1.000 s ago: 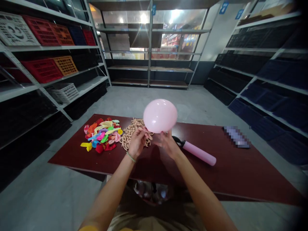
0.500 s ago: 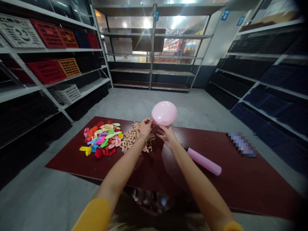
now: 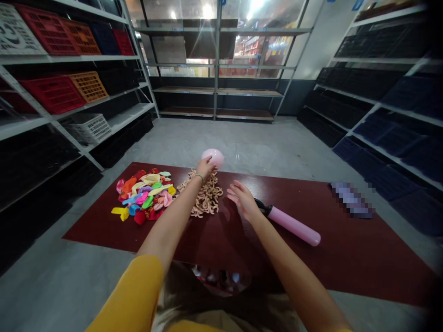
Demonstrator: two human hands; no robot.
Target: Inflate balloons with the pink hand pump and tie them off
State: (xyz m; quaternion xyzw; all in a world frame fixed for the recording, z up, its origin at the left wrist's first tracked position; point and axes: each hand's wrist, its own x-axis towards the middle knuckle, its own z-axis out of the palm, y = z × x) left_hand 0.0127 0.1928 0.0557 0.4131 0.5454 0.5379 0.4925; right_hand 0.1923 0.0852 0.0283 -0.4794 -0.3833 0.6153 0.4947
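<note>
Beyond my left hand a pink inflated balloon shows past the table's far edge, partly covered by the fingers. The fingers of that hand are apart; whether they touch the balloon I cannot tell. My right hand is open over the middle of the table, holding nothing. Beneath and beside my left hand lies a pile of beige curled pieces. Colourful uninflated balloons are heaped to its left. A pink pump with a black end rests right of my right hand.
The dark red table carries a pixelated flat object at the right. Below its near edge is something shiny and transparent. Shelves with crates stand left, a metal rack behind, and dark-filled shelves right.
The pink balloon has moved left and farther off, out of the two-handed hold. My left hand has reached forward, and my right hand has come away with spread fingers. The view has tilted down.
</note>
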